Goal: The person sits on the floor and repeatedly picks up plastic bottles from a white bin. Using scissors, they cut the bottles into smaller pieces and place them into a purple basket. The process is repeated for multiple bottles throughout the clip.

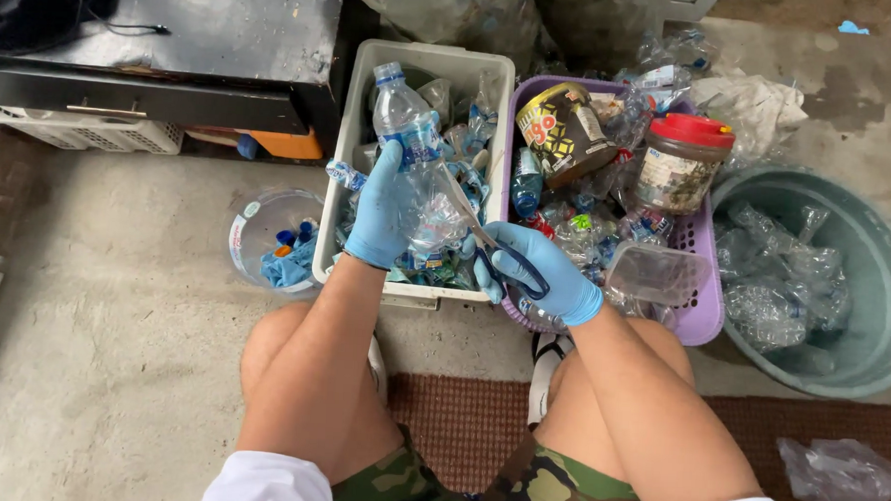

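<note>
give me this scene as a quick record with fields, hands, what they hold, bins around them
left hand: blue-gloved left hand, grip closed on a clear crushed plastic bottle with a blue cap
right hand: blue-gloved right hand holding blue-handled scissors, blades at the bottle
under the bottle: white rectangular plastic bin of bottles and labels
beside it: purple perforated plastic basket with a red-lidded jar
far right: round green plastic tub of clear bottles
far left: small clear round container with blue caps
</note>
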